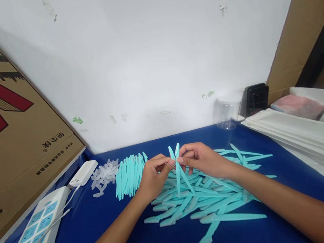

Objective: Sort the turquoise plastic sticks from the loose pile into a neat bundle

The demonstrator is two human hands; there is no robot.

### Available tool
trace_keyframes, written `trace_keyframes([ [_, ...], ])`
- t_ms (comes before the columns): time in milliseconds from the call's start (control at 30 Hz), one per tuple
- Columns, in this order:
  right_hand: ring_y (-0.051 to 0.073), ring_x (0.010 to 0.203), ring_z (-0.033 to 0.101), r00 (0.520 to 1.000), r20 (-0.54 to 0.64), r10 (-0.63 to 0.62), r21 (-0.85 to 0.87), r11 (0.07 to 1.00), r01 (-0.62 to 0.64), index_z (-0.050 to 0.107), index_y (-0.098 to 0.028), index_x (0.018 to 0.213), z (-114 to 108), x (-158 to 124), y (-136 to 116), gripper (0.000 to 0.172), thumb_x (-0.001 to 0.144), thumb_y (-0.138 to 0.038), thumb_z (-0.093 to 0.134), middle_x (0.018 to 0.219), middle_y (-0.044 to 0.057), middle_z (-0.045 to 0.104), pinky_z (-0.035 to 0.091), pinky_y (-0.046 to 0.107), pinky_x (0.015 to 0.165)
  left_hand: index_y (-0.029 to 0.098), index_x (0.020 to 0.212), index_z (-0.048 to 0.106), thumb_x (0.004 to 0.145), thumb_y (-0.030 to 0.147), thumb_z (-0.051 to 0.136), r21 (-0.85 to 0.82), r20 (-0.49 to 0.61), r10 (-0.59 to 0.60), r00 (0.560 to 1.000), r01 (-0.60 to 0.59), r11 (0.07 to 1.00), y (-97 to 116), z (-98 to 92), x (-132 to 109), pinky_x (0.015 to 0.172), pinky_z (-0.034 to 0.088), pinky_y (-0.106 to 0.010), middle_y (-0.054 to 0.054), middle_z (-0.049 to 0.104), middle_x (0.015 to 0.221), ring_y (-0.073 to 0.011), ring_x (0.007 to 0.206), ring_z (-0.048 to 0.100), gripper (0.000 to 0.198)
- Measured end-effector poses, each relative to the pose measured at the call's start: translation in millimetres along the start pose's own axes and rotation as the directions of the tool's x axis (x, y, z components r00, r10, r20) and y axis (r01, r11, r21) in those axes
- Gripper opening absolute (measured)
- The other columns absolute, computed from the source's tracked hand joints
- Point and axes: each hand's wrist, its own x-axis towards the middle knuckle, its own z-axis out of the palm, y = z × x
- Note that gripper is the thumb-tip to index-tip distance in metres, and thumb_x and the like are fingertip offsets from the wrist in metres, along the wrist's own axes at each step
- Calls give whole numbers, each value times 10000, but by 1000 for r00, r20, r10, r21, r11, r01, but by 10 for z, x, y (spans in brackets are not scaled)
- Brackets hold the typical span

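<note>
1. The left hand [154, 174] and the right hand [203, 159] are pinching two teal sticks [178, 179] between thumb and fingers, and the sticks are crossing in a narrow X between them; which hand is gripping which stick, I cannot tell
2. This pair is standing roughly upright over the far edge of a loose teal pile [206, 195], whose pieces are lying at all angles on the blue table [105, 233]
3. The right hand and forearm are covering part of the pile, and the left hand is blocking its far left edge
4. Left of the left hand, a row of teal pieces [130, 176] is lying side by side, and small translucent pieces [105, 176] are heaping up just beyond it
5. Farther left, a white device [84, 173] is resting near a power strip [31, 240], with a white cable [52, 223] trailing across the strip
6. A printed cardboard box [10, 116] is leaning along the left side
7. At the far right, a clear jar [227, 114] is standing by the white wall [142, 60], beside a black container [257, 98]
8. White sheets [303, 139] are stacking up at right, and a pink item [298, 105] is lying behind them
</note>
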Motion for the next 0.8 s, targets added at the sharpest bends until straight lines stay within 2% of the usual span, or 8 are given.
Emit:
trace_keyframes([
  [133, 157, 633, 618, 1000, 13, 12, -62, 998, -11, 638, -170, 874, -6, -27, -8, 335, 865, -491, 733, 671, 15, 690, 575, 302, 586, 174, 812, 762, 968, 408, 608, 62, -58, 38, 998, -34, 998, 8, 12, -6, 569, 327, -245, -9, 542, 719, -112, 643, 442, 321],
  [267, 190, 670, 676, 1000, 8, 16, -96, 995, -16, 653, -167, 875, -2, -52, -55, 331, 873, -490, 720, 668, 26, 694, 578, 298, 562, 176, 808, 760, 955, 401, 628, 96, -97, 55, 994, -46, 994, 22, 11, -5, 560, 326, -246, -6, 537, 695, -115, 634, 438, 300],
  [467, 207, 653, 715, 999, -39, 5, -74, 997, -8, 632, -169, 862, 62, -69, -134, 346, 856, -502, 730, 682, 16, 676, 574, 289, 507, 169, 801, 743, 940, 406, 647, 60, -156, 34, 987, -25, 998, 10, 9, 3, 529, 306, -242, 4, 504, 699, -103, 609, 402, 292],
  [600, 217, 644, 724, 998, -69, -10, -47, 999, 7, 611, -172, 859, 90, -71, -138, 362, 847, -512, 735, 685, 14, 669, 576, 289, 485, 176, 837, 758, 934, 409, 652, 5, -135, 3, 991, -3, 1000, -12, 20, 1, 525, 324, -234, 5, 509, 712, -97, 600, 412, 273],
  [733, 222, 633, 724, 993, -115, -31, 1, 1000, 31, 593, -172, 857, 92, -55, -120, 383, 843, -528, 733, 673, 14, 669, 591, 310, 496, 192, 950, 777, 934, 408, 650, -26, -74, -19, 997, 17, 1000, -7, 32, -9, 542, 400, -229, -17, 579, 787, -105, 623, 485, 251],
  [800, 225, 631, 726, 994, -108, -33, 12, 999, 35, 587, -173, 859, 94, -47, -106, 385, 843, -530, 733, 676, 17, 678, 600, 322, 511, 190, 949, 773, 933, 406, 649, -29, -67, -29, 997, 28, 999, 4, 33, -9, 550, 435, -227, -29, 610, 824, -110, 645, 523, 249],
])
